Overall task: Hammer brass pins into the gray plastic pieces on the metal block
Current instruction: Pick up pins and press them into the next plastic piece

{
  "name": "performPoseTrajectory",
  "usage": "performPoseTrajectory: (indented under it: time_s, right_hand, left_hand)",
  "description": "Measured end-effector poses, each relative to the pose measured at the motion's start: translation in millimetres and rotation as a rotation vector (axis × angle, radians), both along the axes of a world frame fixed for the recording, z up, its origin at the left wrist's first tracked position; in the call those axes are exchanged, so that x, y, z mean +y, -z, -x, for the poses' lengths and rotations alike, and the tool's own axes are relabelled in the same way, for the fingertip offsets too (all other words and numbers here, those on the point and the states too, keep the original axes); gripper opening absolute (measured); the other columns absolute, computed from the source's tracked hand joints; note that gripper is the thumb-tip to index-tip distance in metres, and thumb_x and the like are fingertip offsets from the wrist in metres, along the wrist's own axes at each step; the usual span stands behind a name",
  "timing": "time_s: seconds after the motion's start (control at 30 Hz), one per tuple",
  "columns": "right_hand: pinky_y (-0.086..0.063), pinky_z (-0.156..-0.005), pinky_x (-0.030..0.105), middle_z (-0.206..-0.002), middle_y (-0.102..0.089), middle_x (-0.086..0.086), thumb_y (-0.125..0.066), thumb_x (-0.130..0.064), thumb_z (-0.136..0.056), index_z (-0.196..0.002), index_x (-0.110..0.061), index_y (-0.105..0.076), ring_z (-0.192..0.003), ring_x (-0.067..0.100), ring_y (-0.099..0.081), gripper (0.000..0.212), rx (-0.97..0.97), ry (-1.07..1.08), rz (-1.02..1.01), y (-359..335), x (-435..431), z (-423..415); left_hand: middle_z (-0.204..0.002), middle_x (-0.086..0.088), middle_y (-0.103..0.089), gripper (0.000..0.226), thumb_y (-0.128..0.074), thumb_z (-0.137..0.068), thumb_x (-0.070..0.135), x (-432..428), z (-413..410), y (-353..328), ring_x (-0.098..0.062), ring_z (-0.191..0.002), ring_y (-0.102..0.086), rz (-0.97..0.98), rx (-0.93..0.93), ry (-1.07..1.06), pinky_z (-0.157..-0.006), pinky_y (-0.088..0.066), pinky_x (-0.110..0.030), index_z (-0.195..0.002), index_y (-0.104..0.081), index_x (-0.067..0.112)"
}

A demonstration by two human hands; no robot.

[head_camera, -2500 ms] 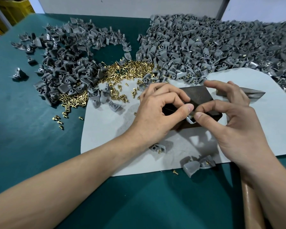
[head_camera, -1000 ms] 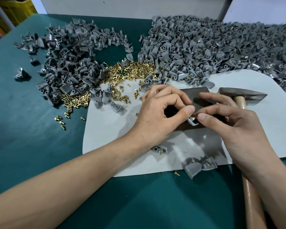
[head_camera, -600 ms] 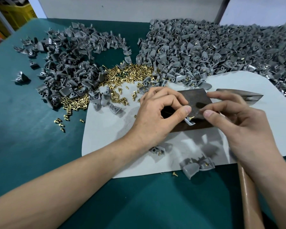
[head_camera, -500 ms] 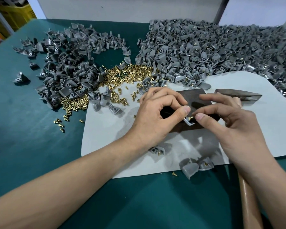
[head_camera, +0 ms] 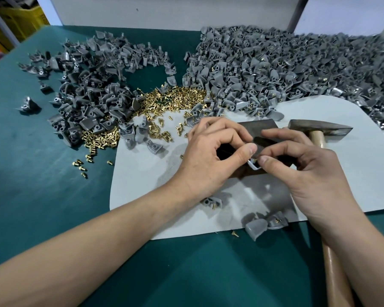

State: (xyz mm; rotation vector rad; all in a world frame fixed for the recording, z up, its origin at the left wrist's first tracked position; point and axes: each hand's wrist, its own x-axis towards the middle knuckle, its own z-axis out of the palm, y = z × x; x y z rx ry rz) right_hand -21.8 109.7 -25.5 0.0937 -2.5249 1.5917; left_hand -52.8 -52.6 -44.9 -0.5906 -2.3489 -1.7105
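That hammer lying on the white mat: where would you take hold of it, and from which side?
Grip the hammer by its wooden handle, towards the near end, coming from above. It lies flat with the metal head farthest away and the handle running back under the right forearm, so the right hand is probably best placed, once it frees the brass pin.

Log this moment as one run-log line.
stage: setup, hammering not begun | left hand: pinches gray piece on metal block | right hand: pinches brass pin at piece | hammer: lies right of block
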Motion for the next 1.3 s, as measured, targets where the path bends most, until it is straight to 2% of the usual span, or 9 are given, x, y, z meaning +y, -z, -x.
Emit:
performPoseTrajectory:
  time_s: [0.2, 0.33, 0.47, 0.63, 0.73, 0.8, 0.9, 1.1, 1.3]
  right_hand:
    - [-0.034, -0.090, 0.009, -0.110, -0.064, -0.020, -0.075, -0.018, -0.072, -0.066, -0.036, -0.071, -0.108, -0.008, -0.053, 0.018, -0.023, -0.012, 0.046, 1, -1, 1]
    - [-0.036, -0.094, 0.020, -0.110, -0.065, -0.018, -0.075, -0.016, -0.072, -0.067, -0.034, -0.072, -0.109, -0.006, -0.054, 0.019, -0.026, -0.017, 0.086, 1, -1, 0]
    - [-0.038, -0.093, 0.024, -0.108, -0.066, -0.017, -0.075, -0.015, -0.071, -0.066, -0.031, -0.072, -0.108, -0.005, -0.056, 0.017, -0.043, -0.021, 0.143, 2, -1, 0]
    - [-0.038, -0.088, 0.020, -0.109, -0.067, -0.016, -0.074, -0.012, -0.072, -0.065, -0.028, -0.073, -0.106, -0.004, -0.057, 0.018, -0.066, -0.016, 0.175, 4, 0, 1]
    - [-0.040, -0.084, 0.011, -0.109, -0.066, -0.017, -0.074, -0.013, -0.072, -0.064, -0.029, -0.073, -0.104, -0.007, -0.057, 0.017, -0.067, -0.021, 0.164, 2, -1, 1]
    - [-0.038, -0.081, 0.002, -0.108, -0.066, -0.016, -0.073, -0.013, -0.071, -0.061, -0.027, -0.072, -0.102, -0.011, -0.056, 0.018, -0.062, -0.021, 0.144, 0, -1, 1]
    - [-0.031, -0.082, -0.003, -0.110, -0.065, -0.015, -0.073, -0.010, -0.072, -0.059, -0.026, -0.068, -0.097, -0.020, -0.050, 0.021, -0.037, -0.024, 0.038, -4, -2, 3]
    - [-0.023, -0.081, -0.005, -0.112, -0.061, -0.018, -0.072, -0.009, -0.073, -0.064, -0.021, -0.068, -0.091, -0.029, -0.039, 0.015, -0.016, -0.037, -0.104, -8, -3, 4]
    - [-0.020, -0.078, -0.005, -0.113, -0.061, -0.015, -0.072, -0.008, -0.074, -0.065, -0.021, -0.067, -0.090, -0.029, -0.037, 0.017, 0.012, -0.041, -0.169, -8, -4, 4]
  left_hand:
    - [-0.092, 0.020, -0.060, 0.017, -0.069, -0.083, 0.021, 0, 1, 0, -0.009, -0.106, -0.045, 0.011, 0.011, -0.002, -0.100, -0.031, -0.042, -0.068, -0.062, 0.021]
    - [-0.092, 0.020, -0.060, 0.018, -0.070, -0.084, 0.021, 0, 1, 1, -0.006, -0.106, -0.045, 0.014, 0.009, -0.001, -0.101, -0.030, -0.039, -0.068, -0.062, 0.021]
    - [-0.092, 0.020, -0.060, 0.018, -0.069, -0.083, 0.022, 0, 1, 1, -0.006, -0.106, -0.045, 0.011, 0.009, 0.000, -0.100, -0.030, -0.037, -0.068, -0.061, 0.023]
    - [-0.091, 0.021, -0.060, 0.018, -0.070, -0.083, 0.021, 0, 2, 1, -0.005, -0.105, -0.045, 0.008, 0.017, -0.002, -0.100, -0.030, -0.037, -0.068, -0.062, 0.023]
    - [-0.092, 0.021, -0.060, 0.019, -0.070, -0.084, 0.020, -1, 2, 1, -0.005, -0.105, -0.045, 0.009, 0.011, 0.001, -0.100, -0.030, -0.037, -0.068, -0.061, 0.024]
    - [-0.091, 0.021, -0.060, 0.019, -0.070, -0.084, 0.020, -1, 1, 1, -0.005, -0.105, -0.045, 0.011, 0.012, 0.005, -0.100, -0.030, -0.038, -0.068, -0.061, 0.024]
    - [-0.091, 0.020, -0.060, 0.016, -0.069, -0.083, 0.023, 0, 1, 0, -0.006, -0.105, -0.045, 0.016, 0.016, 0.004, -0.101, -0.030, -0.040, -0.068, -0.062, 0.022]
    - [-0.092, 0.018, -0.061, 0.016, -0.069, -0.082, 0.022, 0, 2, 0, -0.008, -0.106, -0.046, 0.020, 0.025, 0.003, -0.101, -0.031, -0.044, -0.068, -0.062, 0.022]
    - [-0.091, 0.019, -0.061, 0.015, -0.068, -0.082, 0.024, 1, 2, 0, -0.010, -0.106, -0.046, 0.012, 0.025, -0.003, -0.101, -0.031, -0.046, -0.068, -0.062, 0.024]
